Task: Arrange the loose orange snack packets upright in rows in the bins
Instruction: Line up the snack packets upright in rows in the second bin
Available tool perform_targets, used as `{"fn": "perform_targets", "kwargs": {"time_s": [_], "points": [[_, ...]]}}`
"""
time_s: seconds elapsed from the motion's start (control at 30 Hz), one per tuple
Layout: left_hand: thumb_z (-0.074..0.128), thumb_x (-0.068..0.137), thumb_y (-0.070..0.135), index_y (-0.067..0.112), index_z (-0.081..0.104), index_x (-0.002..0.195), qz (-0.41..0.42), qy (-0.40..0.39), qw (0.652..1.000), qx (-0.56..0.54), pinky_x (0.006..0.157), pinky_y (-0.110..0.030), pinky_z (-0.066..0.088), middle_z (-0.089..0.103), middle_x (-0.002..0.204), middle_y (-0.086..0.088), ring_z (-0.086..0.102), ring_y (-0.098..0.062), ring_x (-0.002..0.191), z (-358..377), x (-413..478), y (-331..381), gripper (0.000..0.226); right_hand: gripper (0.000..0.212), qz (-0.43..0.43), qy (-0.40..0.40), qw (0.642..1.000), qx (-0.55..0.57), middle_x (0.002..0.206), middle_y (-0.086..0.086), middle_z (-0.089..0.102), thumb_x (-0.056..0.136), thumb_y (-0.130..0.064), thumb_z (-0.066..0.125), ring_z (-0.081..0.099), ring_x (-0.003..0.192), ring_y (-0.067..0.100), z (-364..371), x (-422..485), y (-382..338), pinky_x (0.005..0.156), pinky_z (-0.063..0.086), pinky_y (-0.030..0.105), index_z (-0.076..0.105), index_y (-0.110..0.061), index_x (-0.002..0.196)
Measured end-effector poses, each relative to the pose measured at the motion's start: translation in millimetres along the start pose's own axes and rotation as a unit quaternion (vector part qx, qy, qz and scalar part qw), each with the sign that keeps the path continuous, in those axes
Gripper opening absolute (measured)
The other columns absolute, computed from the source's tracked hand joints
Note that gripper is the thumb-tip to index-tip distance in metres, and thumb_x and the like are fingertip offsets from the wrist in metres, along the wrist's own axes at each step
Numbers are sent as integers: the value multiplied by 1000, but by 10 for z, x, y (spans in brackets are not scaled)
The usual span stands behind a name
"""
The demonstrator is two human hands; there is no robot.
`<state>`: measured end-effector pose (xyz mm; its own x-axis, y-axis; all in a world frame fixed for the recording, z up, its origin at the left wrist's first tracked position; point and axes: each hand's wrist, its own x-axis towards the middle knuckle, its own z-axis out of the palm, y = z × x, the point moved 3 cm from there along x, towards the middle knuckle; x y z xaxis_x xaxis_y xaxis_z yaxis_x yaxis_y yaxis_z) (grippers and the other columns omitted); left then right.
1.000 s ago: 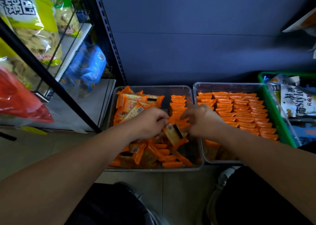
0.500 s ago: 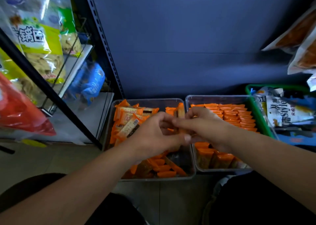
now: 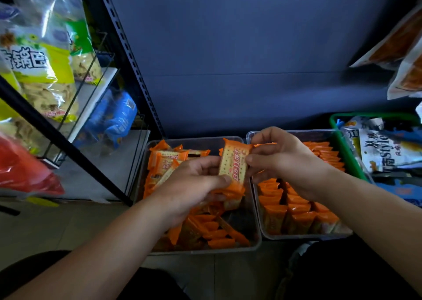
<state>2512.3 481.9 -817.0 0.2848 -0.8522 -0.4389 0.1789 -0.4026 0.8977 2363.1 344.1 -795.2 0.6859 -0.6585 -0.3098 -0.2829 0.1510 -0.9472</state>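
Both hands up over two clear bins on floor.
- Left hand (image 3: 194,183): grip pinching lower end of packet (image 3: 234,162), thumb pressed on its front (cracker print facing up).
- Right hand (image 3: 280,160): grip pinching packet's right edge.
- Packet held above left bin (image 3: 201,251), near its right wall.
- Left bin: loose packets (image 3: 212,233) jumbled.
- Right bin (image 3: 296,237): standing packets (image 3: 296,217) in rows.
- Green basket (image 3: 342,146) just right of it.
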Motion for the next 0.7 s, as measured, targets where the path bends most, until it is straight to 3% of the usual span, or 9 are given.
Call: {"fn": "perform_targets", "kwargs": {"time_s": [0.13, 0.23, 0.33, 0.4, 0.43, 0.5, 0.57, 0.63, 0.7], "points": [[74, 92, 4, 27, 74, 117, 16, 10, 998, 58, 85, -39, 60, 80, 105, 4, 76, -18, 100, 2, 72, 56, 34, 33, -16, -14, 998, -51, 98, 9, 79, 93, -21, 78, 78, 81, 31, -23, 73, -28, 68, 62, 39, 64, -28, 122], [76, 91, 5, 31, 74, 116, 39, 45, 995, 81, 83, -27, 58, 80, 99, 5, 76, -13, 95, -39, 118, 110, 36, 31, -21, -5, 991, -131, 99, -2, 77, 90, -21, 81, 77, 86, 18, -67, 167, 56, 72, 65, 36, 70, -33, 117], [84, 85, 14, 33, 72, 115, 85, 89, 980, 155, 71, -14, 54, 78, 95, 7, 72, -3, 83, -138, 152, 158, 37, 49, -191, 29, 921, -338, 118, -10, 66, 82, -30, 86, 67, 107, 9, -51, 177, 15, 95, 56, 28, 68, -32, 128], [85, 83, 16, 33, 70, 117, 112, 77, 973, 187, 71, -14, 53, 78, 93, 9, 72, -2, 83, -144, 150, 165, 41, 53, -319, -5, 863, -392, 116, -9, 68, 79, -43, 80, 64, 108, 12, 96, 124, 31, 97, 49, 29, 72, -22, 128], [86, 83, 15, 33, 69, 118, 124, 72, 971, 191, 74, -14, 54, 78, 92, 11, 73, -2, 85, -135, 149, 163, 43, 51, -326, -22, 862, -388, 112, -11, 69, 80, -43, 80, 66, 105, 11, 154, 106, 55, 95, 50, 30, 74, -21, 126], [86, 82, 13, 32, 68, 121, 146, 71, 967, 197, 80, -14, 55, 79, 93, 14, 73, -1, 88, -129, 157, 155, 47, 46, -278, -27, 884, -374, 110, -16, 73, 84, -36, 84, 69, 104, 7, 187, 132, 107, 93, 56, 35, 73, -29, 127], [88, 80, 11, 27, 69, 122, 157, 75, 969, 174, 85, -19, 57, 80, 97, 9, 75, -5, 92, -152, 187, 154, 49, 53, -219, -31, 894, -390, 107, -19, 72, 86, -34, 83, 70, 101, 8, 182, 161, 135, 91, 58, 38, 64, -42, 136], [86, 82, 7, 22, 69, 122, 161, 96, 974, 128, 88, -30, 61, 80, 101, 3, 77, -14, 94, -230, 228, 145, 46, 67, -173, -62, 901, -392, 97, -19, 62, 92, -27, 78, 65, 85, 8, 192, 192, 173, 82, 57, 31, 48, -51, 147], [82, 88, 10, 23, 70, 118, 166, 121, 972, 112, 88, -36, 62, 80, 101, 3, 77, -17, 93, -329, 264, 119, 35, 67, -134, -92, 920, -356, 92, -17, 61, 97, -18, 71, 64, 77, 13, 244, 184, 238, 71, 57, 24, 44, -53, 147]]}}
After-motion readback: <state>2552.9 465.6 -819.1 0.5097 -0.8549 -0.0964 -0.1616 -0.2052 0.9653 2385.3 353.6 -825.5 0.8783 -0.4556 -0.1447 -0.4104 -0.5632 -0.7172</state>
